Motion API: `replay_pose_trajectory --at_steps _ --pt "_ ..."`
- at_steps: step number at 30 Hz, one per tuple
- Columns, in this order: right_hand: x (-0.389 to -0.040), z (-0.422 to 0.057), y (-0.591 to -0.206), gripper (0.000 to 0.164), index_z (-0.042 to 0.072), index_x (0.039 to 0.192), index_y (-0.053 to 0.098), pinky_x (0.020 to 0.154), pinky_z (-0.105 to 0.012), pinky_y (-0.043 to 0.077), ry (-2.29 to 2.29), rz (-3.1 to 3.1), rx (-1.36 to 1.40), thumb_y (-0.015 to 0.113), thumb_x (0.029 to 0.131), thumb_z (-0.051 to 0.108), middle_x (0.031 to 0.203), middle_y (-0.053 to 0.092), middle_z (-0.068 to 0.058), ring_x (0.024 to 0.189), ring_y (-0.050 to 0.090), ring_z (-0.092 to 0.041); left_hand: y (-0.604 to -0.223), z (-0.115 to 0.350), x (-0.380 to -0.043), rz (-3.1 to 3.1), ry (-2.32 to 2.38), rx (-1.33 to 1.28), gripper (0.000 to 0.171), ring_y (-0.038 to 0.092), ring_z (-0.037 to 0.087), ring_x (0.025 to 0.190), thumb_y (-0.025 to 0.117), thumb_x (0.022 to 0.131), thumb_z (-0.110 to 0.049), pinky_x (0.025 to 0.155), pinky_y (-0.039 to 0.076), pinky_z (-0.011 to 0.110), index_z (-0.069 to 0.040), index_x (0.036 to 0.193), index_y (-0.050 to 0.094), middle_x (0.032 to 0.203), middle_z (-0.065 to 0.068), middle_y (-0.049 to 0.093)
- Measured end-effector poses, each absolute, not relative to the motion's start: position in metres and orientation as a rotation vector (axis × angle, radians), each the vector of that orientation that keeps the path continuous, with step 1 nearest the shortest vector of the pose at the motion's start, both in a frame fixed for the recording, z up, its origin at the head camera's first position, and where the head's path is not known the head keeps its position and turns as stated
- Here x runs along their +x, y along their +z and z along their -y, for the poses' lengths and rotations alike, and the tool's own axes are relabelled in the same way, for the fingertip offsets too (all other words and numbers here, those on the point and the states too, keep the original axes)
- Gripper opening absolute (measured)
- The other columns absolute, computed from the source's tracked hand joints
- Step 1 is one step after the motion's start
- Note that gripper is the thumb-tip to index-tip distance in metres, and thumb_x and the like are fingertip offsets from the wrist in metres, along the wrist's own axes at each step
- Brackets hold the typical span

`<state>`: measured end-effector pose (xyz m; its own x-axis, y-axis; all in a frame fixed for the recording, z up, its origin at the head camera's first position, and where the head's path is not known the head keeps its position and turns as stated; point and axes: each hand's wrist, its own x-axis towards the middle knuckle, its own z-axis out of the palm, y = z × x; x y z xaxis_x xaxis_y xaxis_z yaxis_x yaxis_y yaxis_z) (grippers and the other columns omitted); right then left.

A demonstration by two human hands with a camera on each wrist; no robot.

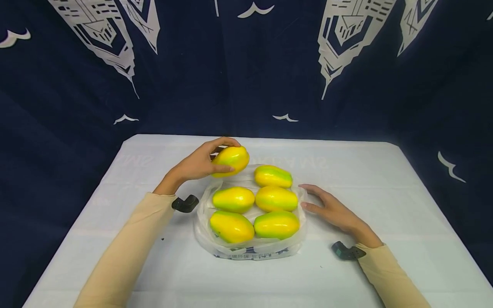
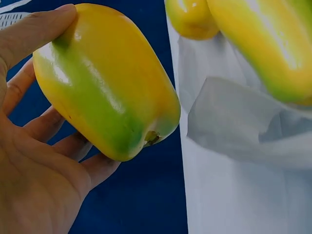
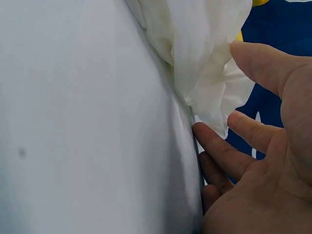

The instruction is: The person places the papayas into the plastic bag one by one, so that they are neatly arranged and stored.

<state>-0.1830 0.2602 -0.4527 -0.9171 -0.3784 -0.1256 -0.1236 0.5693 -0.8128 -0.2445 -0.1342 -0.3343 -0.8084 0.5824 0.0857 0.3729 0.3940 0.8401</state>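
Note:
My left hand holds a glossy yellow-green papaya above the far left rim of a white plastic bag. In the left wrist view the thumb lies along the top of this papaya, the other fingers behind and under it, and its stem end shows. Several similar papayas lie in the bag in two columns, the left one shorter. My right hand rests at the bag's right side with its fingers spread. The right wrist view has its thumb tip right at the crumpled plastic.
A white-covered table carries everything. Behind it hangs a dark blue curtain with white printed shapes. Both wrists wear small black devices, one at the left wrist. Faint lettering on the bag faces the near side.

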Motion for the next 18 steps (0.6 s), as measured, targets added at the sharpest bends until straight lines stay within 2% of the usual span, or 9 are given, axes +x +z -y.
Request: replay_pose_trajectory --at_steps 6,12,18 --pt "-0.182 -0.260 -0.452 0.068 0.018 0.153 0.040 0.118 -0.068 0.017 -1.270 -2.512 -0.398 0.065 0.095 0.046 0.162 0.032 -0.013 0.152 0.020 -0.040 -0.341 0.121 -0.247 -2.411 1.368 0.876 0.055 0.056 0.026 0.121 0.079 0.087 -0.013 0.102 0.049 0.042 -0.020 0.136 0.055 0.139 -0.001 0.055" --pt "-0.181 -0.260 -0.451 0.068 0.020 0.153 0.040 0.118 -0.067 0.018 -1.259 -2.518 -0.390 0.065 0.095 0.047 0.163 0.031 -0.011 0.152 0.020 -0.039 -0.354 0.111 -0.249 -2.418 1.357 0.873 0.053 0.060 0.025 0.111 0.077 0.088 -0.011 0.098 0.050 0.041 -0.023 0.135 0.056 0.135 -0.001 0.058" --pt "-0.181 -0.260 -0.451 0.068 0.021 0.153 0.040 0.118 -0.067 0.017 -1.252 -2.521 -0.382 0.065 0.095 0.048 0.163 0.031 -0.011 0.152 0.020 -0.039 -0.368 0.105 -0.247 -2.484 1.172 0.871 0.048 0.054 0.022 0.118 0.076 0.090 -0.014 0.104 0.047 0.041 -0.024 0.133 0.058 0.136 -0.001 0.056"
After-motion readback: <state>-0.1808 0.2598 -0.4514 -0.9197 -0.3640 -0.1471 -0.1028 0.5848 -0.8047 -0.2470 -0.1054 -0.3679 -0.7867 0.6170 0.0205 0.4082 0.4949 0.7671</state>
